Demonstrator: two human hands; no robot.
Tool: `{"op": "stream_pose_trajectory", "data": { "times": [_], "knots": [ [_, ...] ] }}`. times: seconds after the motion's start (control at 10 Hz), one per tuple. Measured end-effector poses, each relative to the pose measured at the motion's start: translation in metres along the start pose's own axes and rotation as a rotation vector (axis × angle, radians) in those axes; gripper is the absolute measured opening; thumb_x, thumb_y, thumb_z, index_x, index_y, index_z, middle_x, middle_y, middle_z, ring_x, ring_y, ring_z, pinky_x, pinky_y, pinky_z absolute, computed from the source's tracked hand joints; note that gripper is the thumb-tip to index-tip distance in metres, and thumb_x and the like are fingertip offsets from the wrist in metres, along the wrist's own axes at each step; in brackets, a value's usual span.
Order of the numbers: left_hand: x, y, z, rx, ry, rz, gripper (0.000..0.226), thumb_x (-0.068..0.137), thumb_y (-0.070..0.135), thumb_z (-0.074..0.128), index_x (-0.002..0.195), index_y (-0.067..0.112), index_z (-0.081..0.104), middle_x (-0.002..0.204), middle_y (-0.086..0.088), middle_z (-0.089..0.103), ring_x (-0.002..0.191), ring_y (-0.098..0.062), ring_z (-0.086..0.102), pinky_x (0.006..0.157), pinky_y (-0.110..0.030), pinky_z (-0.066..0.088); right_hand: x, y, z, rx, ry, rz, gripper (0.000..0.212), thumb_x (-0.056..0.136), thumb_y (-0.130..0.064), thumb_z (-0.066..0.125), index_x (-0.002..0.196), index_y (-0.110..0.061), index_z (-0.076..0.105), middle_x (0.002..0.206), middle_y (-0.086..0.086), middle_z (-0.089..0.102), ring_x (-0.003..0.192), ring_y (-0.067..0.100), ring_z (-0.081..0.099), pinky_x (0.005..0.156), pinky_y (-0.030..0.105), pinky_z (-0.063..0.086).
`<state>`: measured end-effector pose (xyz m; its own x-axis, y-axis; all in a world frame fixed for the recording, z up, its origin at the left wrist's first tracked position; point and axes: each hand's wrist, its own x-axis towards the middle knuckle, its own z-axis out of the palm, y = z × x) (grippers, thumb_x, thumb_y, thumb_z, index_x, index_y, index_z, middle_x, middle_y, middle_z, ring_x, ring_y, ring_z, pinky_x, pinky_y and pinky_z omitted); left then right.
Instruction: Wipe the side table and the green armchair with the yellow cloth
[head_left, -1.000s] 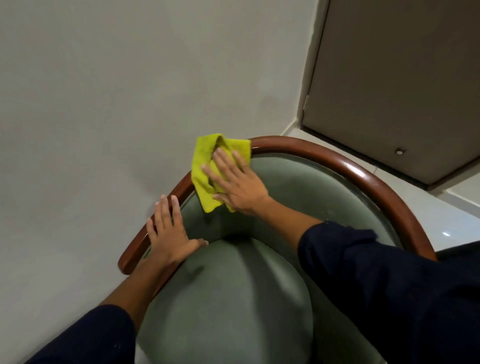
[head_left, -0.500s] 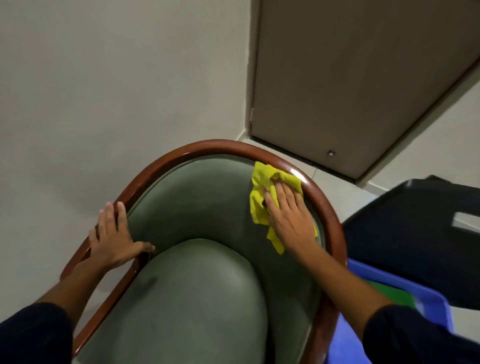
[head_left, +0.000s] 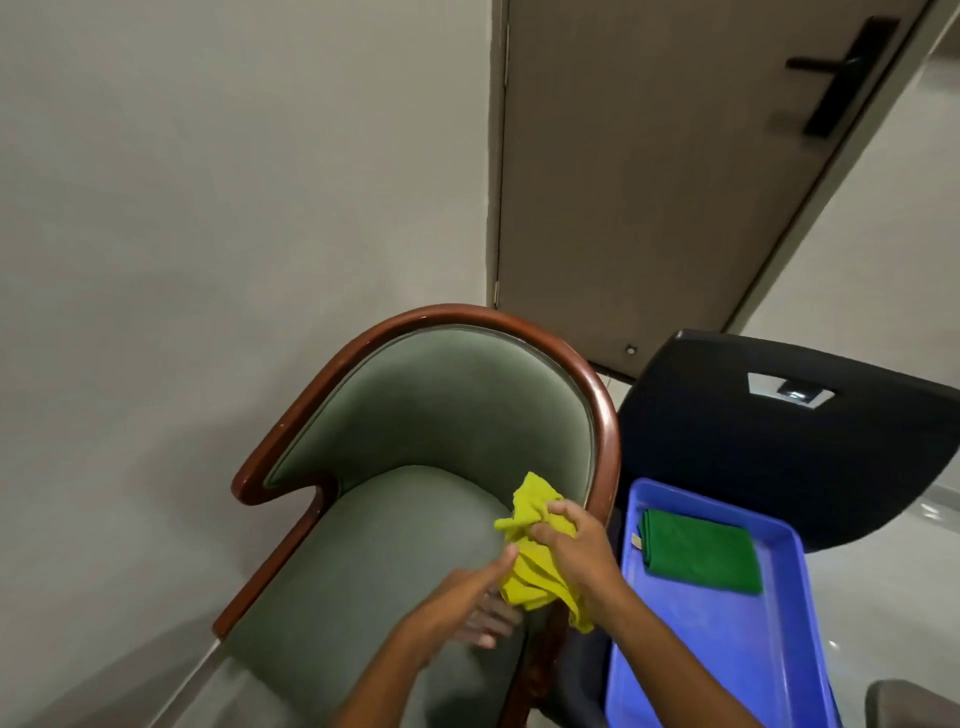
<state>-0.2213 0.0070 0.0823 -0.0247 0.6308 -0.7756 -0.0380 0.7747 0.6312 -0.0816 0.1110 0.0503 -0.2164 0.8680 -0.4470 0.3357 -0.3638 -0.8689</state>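
The green armchair (head_left: 415, 415) with a curved brown wooden rim stands against the wall, seen from above. Over the seat's right side, my right hand (head_left: 569, 545) is closed on the crumpled yellow cloth (head_left: 530, 561). My left hand (head_left: 467, 597) reaches in from below, its thumb touching the cloth's lower left and its fingers spread under it. Both hands hover by the chair's right arm. The side table is not in view.
A blue plastic tray (head_left: 727, 649) holding a folded green cloth (head_left: 698, 551) sits right of the armchair. Behind it is a black chair (head_left: 779, 441). A closed door (head_left: 675, 182) with a dark handle and a pale wall stand behind.
My right hand drew the cloth off the backrest down to the seat's right side and bunched it. My left hand left the left armrest and came across to the cloth. The view pulled back.
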Motion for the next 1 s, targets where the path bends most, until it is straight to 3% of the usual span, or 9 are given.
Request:
{"op": "stream_pose_trajectory", "data": {
  "times": [0.1, 0.2, 0.3, 0.4, 0.5, 0.6, 0.8, 0.9, 1.0],
  "knots": [
    [-0.013, 0.003, 0.021, -0.116, 0.093, 0.156, 0.04, 0.087, 0.049, 0.065, 0.107, 0.015, 0.071, 0.103, -0.007, 0.078, 0.091, -0.015, 0.075, 0.075, -0.027, 0.061, -0.026, 0.019, 0.001, 0.305, -0.061, 0.053, 0.016, 0.092, -0.025, 0.067, 0.108, -0.025, 0.069, 0.123, 0.014, 0.068, 0.111, 0.033, 0.066, 0.099, 0.053, 0.053],
    [-0.026, 0.018, 0.05, -0.037, 0.217, 0.342, 0.022, 0.084, 0.004, 0.072, 0.104, -0.001, 0.064, 0.112, -0.027, 0.071, 0.086, -0.023, 0.067, 0.083, -0.038, 0.057, -0.059, 0.04, -0.026, 0.613, -0.082, 0.084, 0.034, 0.1, -0.031, 0.051, 0.134, -0.028, 0.054, 0.127, 0.001, 0.069, 0.112, 0.024, 0.068, 0.091, 0.045, 0.058],
    [-0.033, 0.03, 0.073, 0.056, 0.158, 0.421, 0.018, 0.084, -0.008, 0.066, 0.096, 0.003, 0.062, 0.105, -0.026, 0.07, 0.079, -0.018, 0.064, 0.076, -0.031, 0.055, -0.077, 0.057, -0.063, 0.674, -0.024, 0.138, 0.035, 0.101, -0.035, 0.047, 0.136, -0.036, 0.044, 0.121, 0.001, 0.07, 0.1, 0.023, 0.073, 0.075, 0.038, 0.061],
    [-0.038, 0.045, 0.113, 0.155, -0.072, 0.444, 0.026, 0.08, -0.007, 0.07, 0.092, 0.016, 0.07, 0.093, -0.009, 0.073, 0.077, -0.011, 0.069, 0.072, -0.02, 0.057, -0.096, 0.105, -0.133, 0.75, 0.095, 0.32, 0.056, 0.097, -0.049, 0.047, 0.145, -0.023, 0.041, 0.14, 0.019, 0.055, 0.127, 0.032, 0.054, 0.102, 0.053, 0.046],
    [-0.022, 0.048, 0.144, 0.252, -0.197, 0.376, 0.026, 0.079, 0.0, 0.073, 0.104, 0.007, 0.069, 0.094, -0.007, 0.074, 0.086, -0.017, 0.07, 0.076, -0.025, 0.058, -0.109, 0.14, -0.189, 0.846, 0.045, 0.369, 0.069, 0.081, -0.056, 0.059, 0.134, -0.012, 0.059, 0.126, 0.016, 0.069, 0.115, 0.036, 0.063, 0.101, 0.056, 0.045],
    [0.001, 0.039, 0.171, 0.265, -0.213, 0.306, 0.021, 0.08, 0.0, 0.073, 0.099, 0.008, 0.069, 0.088, -0.004, 0.075, 0.081, -0.017, 0.071, 0.073, -0.025, 0.059, -0.113, 0.157, -0.217, 0.909, -0.005, 0.403, 0.056, 0.08, -0.042, 0.065, 0.125, -0.008, 0.067, 0.122, 0.019, 0.07, 0.105, 0.039, 0.069, 0.091, 0.057, 0.054],
    [0.073, 0.004, 0.248, 0.267, -0.024, 0.172, 0.02, 0.08, -0.007, 0.072, 0.088, 0.01, 0.066, 0.073, -0.002, 0.077, 0.075, -0.023, 0.067, 0.073, -0.029, 0.061, -0.094, 0.196, -0.278, 0.686, 0.057, 0.446, 0.062, 0.073, -0.02, 0.076, 0.129, 0.002, 0.06, 0.118, 0.023, 0.071, 0.097, 0.035, 0.073, 0.076, 0.045, 0.064],
    [0.097, -0.008, 0.261, 0.453, 0.147, 0.171, 0.032, 0.082, 0.001, 0.071, 0.113, 0.006, 0.064, 0.107, -0.018, 0.073, 0.101, -0.033, 0.066, 0.093, -0.041, 0.055, -0.082, 0.208, -0.297, 0.431, 0.08, 0.466, 0.074, 0.065, -0.024, 0.082, 0.129, 0.005, 0.058, 0.123, 0.026, 0.067, 0.101, 0.035, 0.07, 0.08, 0.044, 0.062],
    [0.102, -0.008, 0.262, 0.975, 0.33, 0.264, 0.06, 0.088, 0.024, 0.064, 0.143, 0.016, 0.044, 0.144, -0.013, 0.053, 0.133, -0.032, 0.048, 0.107, -0.045, 0.041, -0.072, 0.213, -0.32, -0.029, 0.2, 0.547, 0.047, 0.08, -0.01, 0.08, 0.12, 0.005, 0.061, 0.128, 0.028, 0.062, 0.113, 0.037, 0.062, 0.098, 0.048, 0.05]
  ]
}}
